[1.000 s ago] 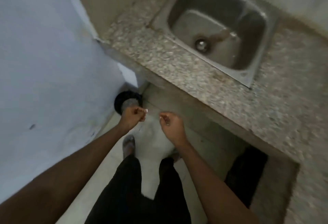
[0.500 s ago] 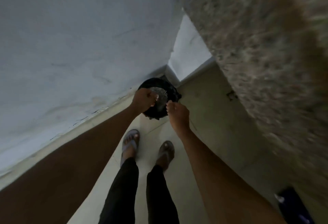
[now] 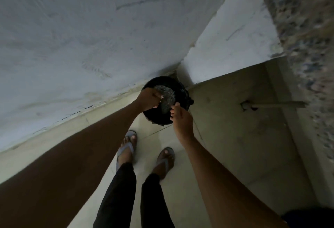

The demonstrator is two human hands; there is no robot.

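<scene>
A round black bin lined with a black bag stands on the floor in the corner of the wall. Grey crumpled waste lies inside it. My left hand hovers over the bin's left rim with its fingers curled inward; I see nothing in them. My right hand is at the bin's near right edge, its fingertips bunched together and pointing into the opening. Nothing shows between those fingertips.
A pale plastered wall runs along the left. A speckled granite counter edge overhangs on the right, with a thin pipe below it. My feet in sandals stand on the tiled floor. A dark object sits at the bottom right.
My view has swung from the sink and counter down to the corner bin. Both hands have moved from in front of me to over the bin's opening.
</scene>
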